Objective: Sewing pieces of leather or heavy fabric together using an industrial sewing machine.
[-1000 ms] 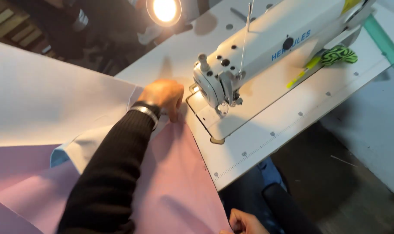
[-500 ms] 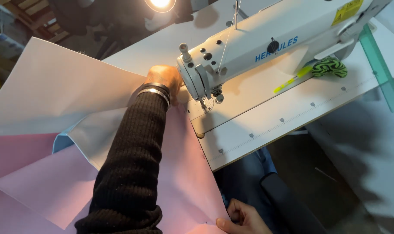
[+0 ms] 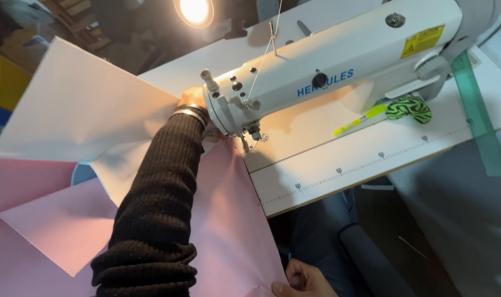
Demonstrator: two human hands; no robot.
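Pink fabric is spread on the worktop, fed under the sewing machine at 12 o'clock. Left hand: pressed behind the machine head, fingers hidden, grip indeterminable. Right hand, at 5 o'clock: fabric edge pinched.

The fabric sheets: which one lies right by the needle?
The pink sheet; its edge runs up to the needle, gripped by the right hand. The white sheet lies further left.

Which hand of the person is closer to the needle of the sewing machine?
Left. The left hand lies on the pink fabric just behind the machine head, close beside the needle. The right hand grips the fabric's near edge, far below the needle.
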